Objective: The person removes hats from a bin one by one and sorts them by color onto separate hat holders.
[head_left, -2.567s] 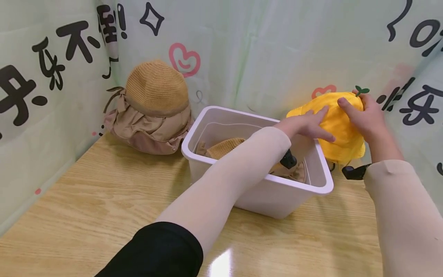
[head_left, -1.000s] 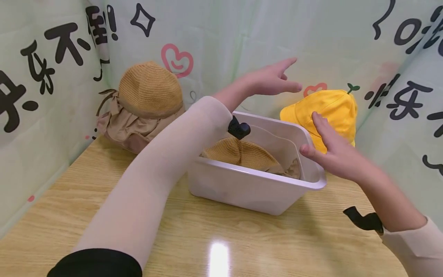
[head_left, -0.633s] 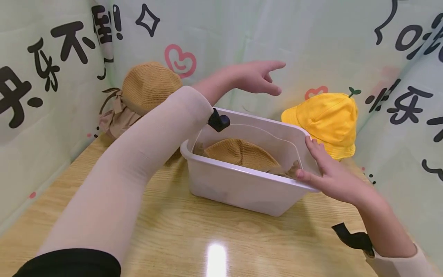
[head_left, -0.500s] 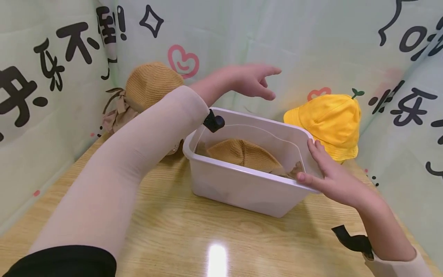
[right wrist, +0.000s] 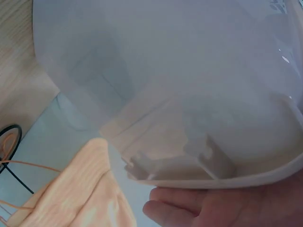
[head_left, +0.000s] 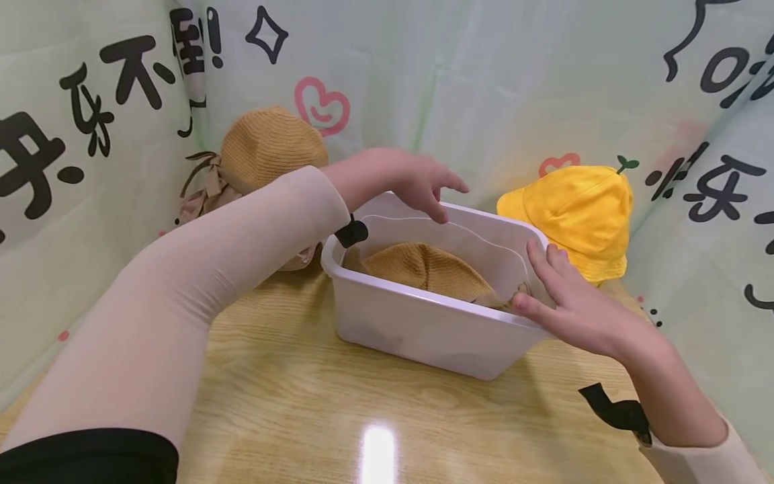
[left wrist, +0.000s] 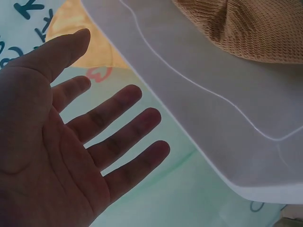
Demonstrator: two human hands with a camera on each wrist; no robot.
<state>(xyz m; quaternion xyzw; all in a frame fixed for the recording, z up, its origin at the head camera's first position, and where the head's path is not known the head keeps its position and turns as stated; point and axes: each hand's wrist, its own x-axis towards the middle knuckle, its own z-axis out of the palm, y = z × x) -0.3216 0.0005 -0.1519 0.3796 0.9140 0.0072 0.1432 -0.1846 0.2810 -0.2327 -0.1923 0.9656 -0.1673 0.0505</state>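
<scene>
A white plastic bin (head_left: 417,329) stands on the table with a tan knitted hat (head_left: 423,269) inside it. My left hand (head_left: 414,181) hovers at the bin's back rim, fingers spread and holding nothing; the left wrist view shows the palm beside the rim (left wrist: 189,137). My right hand (head_left: 583,312) rests against the bin's right rim, its fingers straight along the edge; in the right wrist view the fingers (right wrist: 175,201) lie just outside the rim. Behind that corner sits a yellow hat (head_left: 574,218) with a green sprout on top.
A second tan knitted hat (head_left: 272,148) with a fabric brim stands at the back left, partly covered by my left arm. A printed pale curtain (head_left: 484,87) surrounds the wooden table (head_left: 290,417) at the back and sides. Thin cords (right wrist: 19,142) show near the yellow hat.
Both hands have left the yellow hat. My right hand has come down to the bin's right rim. My left hand swung left over the bin, then dropped toward its back rim.
</scene>
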